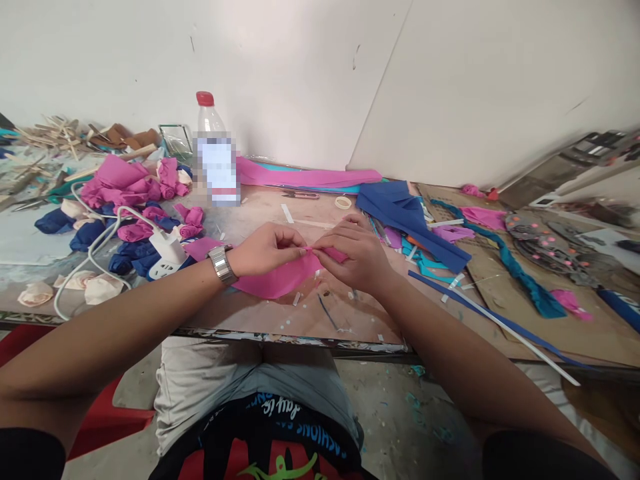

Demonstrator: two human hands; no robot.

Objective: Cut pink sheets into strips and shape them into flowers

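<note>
From where I stand: pink strip (273, 281) is at the near middle of the bench (260, 323), up between both hands, its wide loose part spreading left under the left hand (277, 248). Left thumb and forefinger narrow, pinching the strip's edge; right hand (353, 250) close beside, thumb and fingertips drawn together on it too, can't tell what its hidden fingers do. To do this well, I'd say: work with the two pinches near each other, take up small even folds, pull lightly since it looks thin and may crease, leave the loose part clear of the white scrap (297, 299) just beside it. Bunched pink and blue pieces (117, 175) pile at left, snips (300, 195) far middle, folded blue material (395, 213) farther off, right.
</note>
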